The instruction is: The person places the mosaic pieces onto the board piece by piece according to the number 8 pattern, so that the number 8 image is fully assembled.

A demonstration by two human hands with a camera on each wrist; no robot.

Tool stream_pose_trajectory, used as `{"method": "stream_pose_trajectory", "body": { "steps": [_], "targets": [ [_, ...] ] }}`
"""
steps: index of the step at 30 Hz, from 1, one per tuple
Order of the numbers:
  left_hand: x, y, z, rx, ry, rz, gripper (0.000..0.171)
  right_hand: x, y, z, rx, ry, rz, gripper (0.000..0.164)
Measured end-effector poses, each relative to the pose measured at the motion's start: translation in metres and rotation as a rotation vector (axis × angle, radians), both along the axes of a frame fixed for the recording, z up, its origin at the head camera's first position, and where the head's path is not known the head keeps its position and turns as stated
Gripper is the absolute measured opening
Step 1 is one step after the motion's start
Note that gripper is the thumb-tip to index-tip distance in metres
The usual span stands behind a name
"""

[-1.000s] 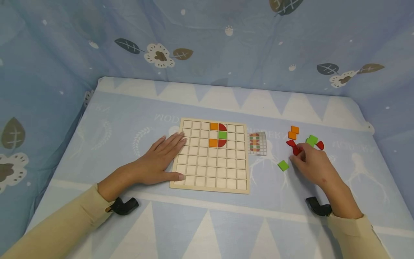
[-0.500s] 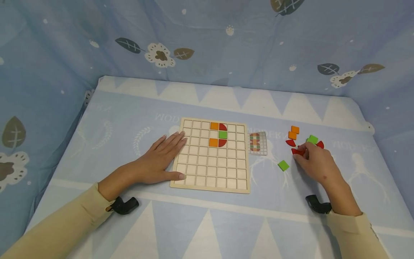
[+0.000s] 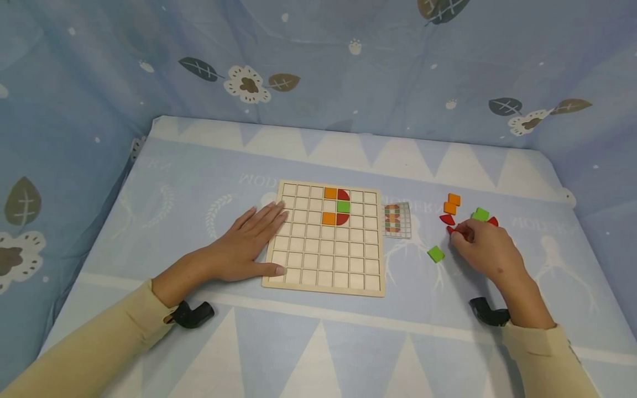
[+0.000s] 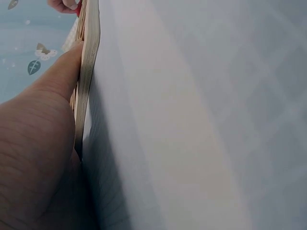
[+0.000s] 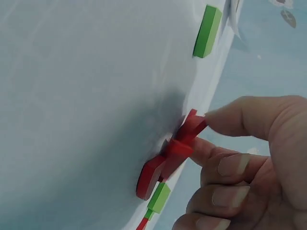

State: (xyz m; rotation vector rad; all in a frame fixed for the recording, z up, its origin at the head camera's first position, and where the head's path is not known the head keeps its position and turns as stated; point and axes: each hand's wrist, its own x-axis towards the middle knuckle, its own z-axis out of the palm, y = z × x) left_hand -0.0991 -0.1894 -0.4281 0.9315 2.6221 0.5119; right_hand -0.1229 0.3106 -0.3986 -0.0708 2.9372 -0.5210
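Observation:
My left hand (image 3: pixel 244 246) lies with spread fingers on the left edge of a wooden grid board (image 3: pixel 318 249). The left wrist view shows its thumb along the board's rim (image 4: pixel 90 48). On the board sit two orange squares (image 3: pixel 330 193), two red quarter-circle tiles (image 3: pixel 343 194) and a green square (image 3: pixel 343 207). To the right of the board, my right hand (image 3: pixel 490 249) pinches a red quarter-circle tile (image 5: pixel 192 125) between thumb and index finger, low over the table. More red tiles (image 5: pixel 151 177) lie close by its fingers, partly hidden from the head camera.
A pattern card (image 3: pixel 405 221) lies at the board's right edge. Around the right hand are orange squares (image 3: pixel 450 208), a loose red tile (image 3: pixel 447 220), green squares (image 3: pixel 480 213) and a separate green square (image 3: pixel 436 254). Patterned cloth (image 3: pixel 318 72) rises behind the table.
The right hand stays among the loose tiles, its fingers shifting slightly; the red tiles under them have moved apart from the loose red one. The left hand keeps its place on the board.

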Motion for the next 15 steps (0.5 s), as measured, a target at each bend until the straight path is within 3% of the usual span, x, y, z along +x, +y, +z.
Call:
{"method": "stream_pose_trajectory", "body": {
  "steps": [8,15],
  "targets": [
    [0.0001,-0.0004,0.002,-0.01,-0.003,0.002,0.111,0.0009,-0.0043,-0.0006,0.027,0.142,-0.028,0.022],
    [-0.0002,-0.0007,0.0018,0.0,0.0,-0.003,0.11,-0.0018,-0.0047,0.0032,0.021,0.105,-0.071,0.017]
  ]
}}
